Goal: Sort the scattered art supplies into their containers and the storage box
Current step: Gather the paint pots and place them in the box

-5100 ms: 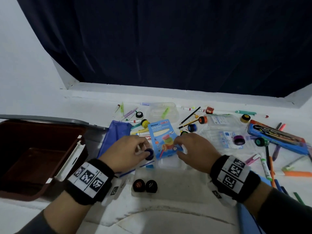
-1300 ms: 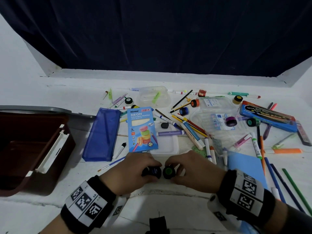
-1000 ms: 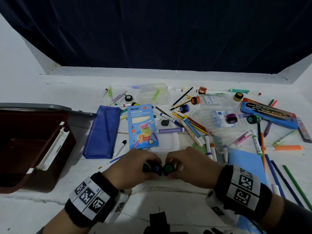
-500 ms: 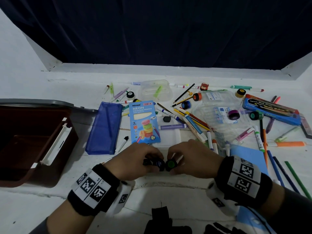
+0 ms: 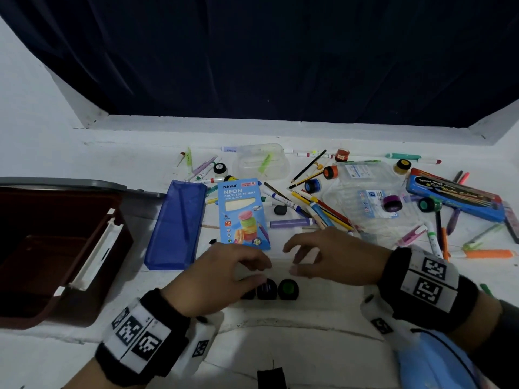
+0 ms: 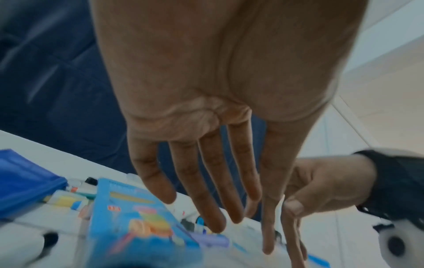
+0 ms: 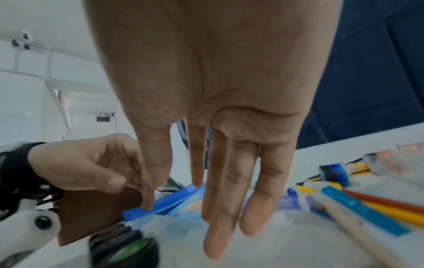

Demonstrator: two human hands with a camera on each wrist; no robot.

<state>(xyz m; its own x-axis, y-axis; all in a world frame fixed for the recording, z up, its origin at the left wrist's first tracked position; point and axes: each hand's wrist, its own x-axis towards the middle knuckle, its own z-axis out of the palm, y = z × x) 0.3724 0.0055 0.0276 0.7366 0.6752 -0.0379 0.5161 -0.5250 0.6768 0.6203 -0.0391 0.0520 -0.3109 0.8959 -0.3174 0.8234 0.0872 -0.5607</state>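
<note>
Three small black paint pots sit in a row on the white surface near the front edge: a green-lidded pot (image 5: 287, 289) (image 7: 133, 252), a purple-lidded pot (image 5: 266, 289), and a third pot (image 5: 248, 293) half hidden under my left hand. My left hand (image 5: 261, 272) (image 6: 241, 235) hovers just over them with relaxed fingers and holds nothing. My right hand (image 5: 292, 259) (image 7: 183, 228) hangs beside it, just behind the green pot, fingers straight and empty. More pots lie loose farther back: orange (image 5: 330, 172), blue (image 5: 312, 186), purple (image 5: 392, 203), green (image 5: 428, 204).
An open brown storage box (image 5: 56, 248) stands at the left. A blue pencil pouch (image 5: 174, 226), a neon coloured-pencil box (image 5: 243, 214), a clear tub (image 5: 261, 164), a clear marker pack (image 5: 365, 197) and a blue watercolour box (image 5: 455, 195) lie among several scattered markers and pencils.
Both hands pinched the two front pots together half a second ago. Now they have let go, lifted a little and spread their fingers. The pots stay in a row.
</note>
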